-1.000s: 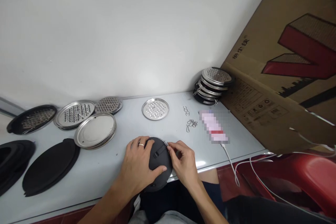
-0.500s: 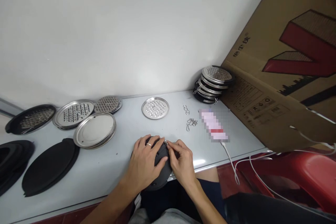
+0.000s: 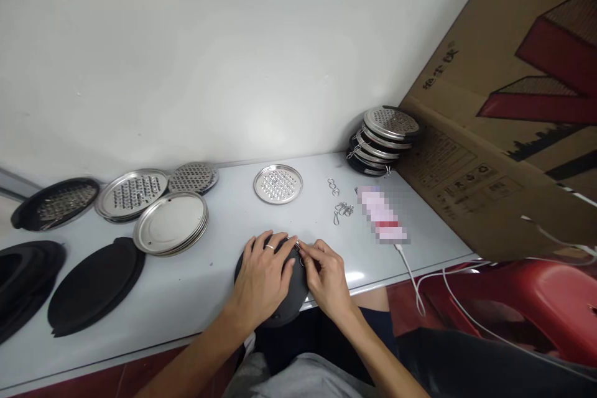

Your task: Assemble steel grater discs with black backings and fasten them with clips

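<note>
A black round disc [image 3: 291,298] lies at the table's front edge, close to my body. Across its top spreads my left hand [image 3: 262,273], fingers bent over the far rim and gripping it. At the disc's upper right rim, my right hand [image 3: 327,273] pinches a small metal clip [image 3: 298,245]; the fingertips partly hide it. Just beyond the hands lies a round metal grater plate [image 3: 278,185], face up. Several loose metal clips [image 3: 344,209] and a few linked metal rings [image 3: 333,186] lie to the right of it.
At left are grater plates [image 3: 135,191], a stack of plain metal discs [image 3: 170,224] and black discs [image 3: 96,286]. A stack of black-and-metal graters [image 3: 387,140] stands against a cardboard box [image 3: 457,155]. A blurred pink phone-like object [image 3: 380,211] has a white cable [image 3: 410,280]. A red stool [image 3: 555,298] stands right.
The view has shifted slightly, so everything sits a little higher in the picture. Both hands stay on the black disc, with the right fingers moved only slightly at the clip.
</note>
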`<move>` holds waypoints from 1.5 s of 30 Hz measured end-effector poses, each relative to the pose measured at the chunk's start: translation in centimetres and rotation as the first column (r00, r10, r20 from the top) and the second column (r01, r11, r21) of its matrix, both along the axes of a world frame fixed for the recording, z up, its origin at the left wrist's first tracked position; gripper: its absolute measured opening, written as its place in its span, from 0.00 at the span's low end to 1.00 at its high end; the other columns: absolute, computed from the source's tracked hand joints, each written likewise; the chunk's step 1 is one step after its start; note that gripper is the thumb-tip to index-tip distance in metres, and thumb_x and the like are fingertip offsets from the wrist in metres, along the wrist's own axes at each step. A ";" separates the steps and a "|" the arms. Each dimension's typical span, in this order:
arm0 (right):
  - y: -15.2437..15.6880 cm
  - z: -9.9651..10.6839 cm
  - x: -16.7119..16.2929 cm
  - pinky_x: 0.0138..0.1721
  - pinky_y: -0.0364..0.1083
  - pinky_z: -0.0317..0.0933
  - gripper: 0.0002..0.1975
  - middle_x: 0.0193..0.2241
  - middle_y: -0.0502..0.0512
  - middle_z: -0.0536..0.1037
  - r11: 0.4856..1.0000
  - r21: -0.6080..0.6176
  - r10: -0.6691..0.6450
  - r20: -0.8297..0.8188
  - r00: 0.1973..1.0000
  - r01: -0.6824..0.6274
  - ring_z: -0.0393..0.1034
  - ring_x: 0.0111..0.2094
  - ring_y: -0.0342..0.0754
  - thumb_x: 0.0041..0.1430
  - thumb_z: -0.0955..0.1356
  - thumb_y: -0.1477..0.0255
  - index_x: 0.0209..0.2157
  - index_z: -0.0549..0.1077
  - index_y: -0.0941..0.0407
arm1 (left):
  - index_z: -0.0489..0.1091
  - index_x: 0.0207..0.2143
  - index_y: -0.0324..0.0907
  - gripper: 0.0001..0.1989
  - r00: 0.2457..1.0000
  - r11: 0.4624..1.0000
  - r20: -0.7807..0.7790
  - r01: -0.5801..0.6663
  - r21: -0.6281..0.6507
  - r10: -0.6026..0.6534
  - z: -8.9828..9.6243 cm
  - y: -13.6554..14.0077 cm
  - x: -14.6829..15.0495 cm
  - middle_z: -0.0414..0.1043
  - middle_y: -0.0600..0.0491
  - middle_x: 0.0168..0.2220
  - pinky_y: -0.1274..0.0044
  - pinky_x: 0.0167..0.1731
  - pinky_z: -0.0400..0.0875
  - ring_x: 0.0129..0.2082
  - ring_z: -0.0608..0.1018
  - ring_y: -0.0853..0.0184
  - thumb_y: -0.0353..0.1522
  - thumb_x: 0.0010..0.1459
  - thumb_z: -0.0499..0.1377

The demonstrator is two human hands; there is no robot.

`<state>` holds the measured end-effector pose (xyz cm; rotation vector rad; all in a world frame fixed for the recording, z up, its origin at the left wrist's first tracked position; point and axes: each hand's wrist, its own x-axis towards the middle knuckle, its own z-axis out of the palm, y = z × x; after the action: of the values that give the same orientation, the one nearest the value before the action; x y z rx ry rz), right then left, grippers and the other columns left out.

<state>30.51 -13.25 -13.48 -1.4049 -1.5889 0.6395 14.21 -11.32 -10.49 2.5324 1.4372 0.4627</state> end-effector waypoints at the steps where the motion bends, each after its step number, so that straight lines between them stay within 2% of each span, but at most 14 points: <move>1: 0.0 0.0 0.0 0.30 0.44 0.63 0.17 0.25 0.50 0.66 1.000 -0.002 0.002 -0.001 1.000 -0.002 0.65 0.26 0.46 0.68 0.62 0.76 0.46 0.82 0.56 | 0.67 0.62 0.48 0.22 1.000 1.000 0.002 0.005 0.004 -0.005 0.0 0.0 0.0 0.71 0.48 0.59 0.55 0.58 0.63 0.59 0.68 0.51 0.30 0.68 0.51; 12: -0.8 -0.6 0.0 0.30 0.44 0.65 0.17 0.28 0.51 0.70 0.999 0.023 -0.021 -0.022 1.000 0.022 0.67 0.27 0.45 0.68 0.63 0.75 0.52 0.79 0.53 | 0.68 0.61 0.50 0.21 0.999 1.000 0.044 -0.001 -0.004 0.001 0.2 0.0 -0.2 0.73 0.50 0.58 0.54 0.58 0.64 0.59 0.69 0.51 0.30 0.67 0.52; 23: -0.8 -1.1 -0.3 0.30 0.44 0.67 0.17 0.27 0.52 0.70 0.991 0.132 -0.039 -0.009 0.999 0.039 0.69 0.27 0.45 0.68 0.62 0.77 0.50 0.80 0.56 | 0.68 0.61 0.48 0.21 0.998 1.000 0.056 0.010 0.009 -0.010 0.0 0.0 -0.3 0.73 0.49 0.58 0.56 0.58 0.65 0.59 0.69 0.52 0.31 0.68 0.52; 35: -0.7 -1.2 -0.3 0.30 0.45 0.67 0.18 0.28 0.52 0.69 0.989 0.149 -0.029 0.042 0.999 0.023 0.68 0.27 0.46 0.68 0.61 0.78 0.50 0.79 0.55 | 0.69 0.61 0.44 0.21 0.999 1.000 0.027 0.019 -0.022 -0.018 0.2 0.1 -0.3 0.74 0.53 0.59 0.55 0.59 0.64 0.61 0.68 0.49 0.31 0.69 0.51; 45: -1.0 -1.4 0.0 0.32 0.46 0.68 0.18 0.30 0.53 0.67 0.986 0.162 0.009 0.108 0.994 -0.027 0.67 0.29 0.47 0.69 0.60 0.80 0.51 0.77 0.56 | 0.73 0.57 0.46 0.19 0.997 0.999 0.062 0.045 -0.019 -0.044 0.2 0.4 -0.2 0.76 0.52 0.57 0.56 0.56 0.65 0.59 0.70 0.51 0.29 0.67 0.53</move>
<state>30.52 -14.28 -14.87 -1.3230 -1.6993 0.4403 14.01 -10.89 -10.33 2.5055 1.3543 0.5108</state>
